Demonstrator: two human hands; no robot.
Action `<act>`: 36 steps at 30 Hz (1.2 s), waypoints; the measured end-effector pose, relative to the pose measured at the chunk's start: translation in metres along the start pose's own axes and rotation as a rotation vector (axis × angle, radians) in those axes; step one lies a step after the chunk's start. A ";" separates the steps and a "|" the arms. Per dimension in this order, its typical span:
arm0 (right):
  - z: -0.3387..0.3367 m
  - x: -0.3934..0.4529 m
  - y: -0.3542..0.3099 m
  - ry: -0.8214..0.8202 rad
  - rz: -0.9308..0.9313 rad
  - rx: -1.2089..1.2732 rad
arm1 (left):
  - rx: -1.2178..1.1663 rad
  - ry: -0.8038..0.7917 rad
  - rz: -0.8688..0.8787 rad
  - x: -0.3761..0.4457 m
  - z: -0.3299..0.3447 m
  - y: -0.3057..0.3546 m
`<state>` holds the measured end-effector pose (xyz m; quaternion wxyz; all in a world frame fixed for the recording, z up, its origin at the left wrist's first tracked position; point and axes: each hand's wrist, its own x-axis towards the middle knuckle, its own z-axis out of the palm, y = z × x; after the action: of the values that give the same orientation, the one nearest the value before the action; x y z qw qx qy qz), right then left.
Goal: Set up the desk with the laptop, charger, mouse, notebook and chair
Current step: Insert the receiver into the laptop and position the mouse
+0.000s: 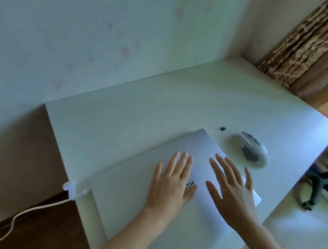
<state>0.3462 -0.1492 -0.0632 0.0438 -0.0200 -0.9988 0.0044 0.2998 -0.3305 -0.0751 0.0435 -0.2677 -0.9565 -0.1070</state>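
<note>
- resting flat, fingers spread, left hand [173, 179] and right hand [231, 192] grip nothing, on closed laptop [129, 198] on desk [161, 103].
- laptop's long axis runs near-left to far-right; mouse [254, 150] lies far-right, nearer right hand.

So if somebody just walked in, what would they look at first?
Probably the two hands, left hand and right hand, spread flat on the closed laptop in the middle of the white desk. Next, the white mouse just right of the laptop, and the white charger cable dangling off the desk's left edge.
</note>
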 end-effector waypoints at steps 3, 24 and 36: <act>0.012 0.027 0.044 0.049 -0.007 0.026 | -0.008 -0.018 -0.011 0.044 0.023 0.022; 0.050 0.169 0.133 0.271 -0.308 0.082 | -0.001 0.008 -0.188 0.117 0.042 0.039; 0.037 0.153 0.132 0.243 -0.263 0.482 | -0.111 0.119 -0.241 0.139 0.036 0.041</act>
<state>0.1958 -0.0114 -0.0881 0.1667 0.1201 -0.9504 0.2333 0.2016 -0.2181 -0.0829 0.0720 -0.1460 -0.9702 -0.1797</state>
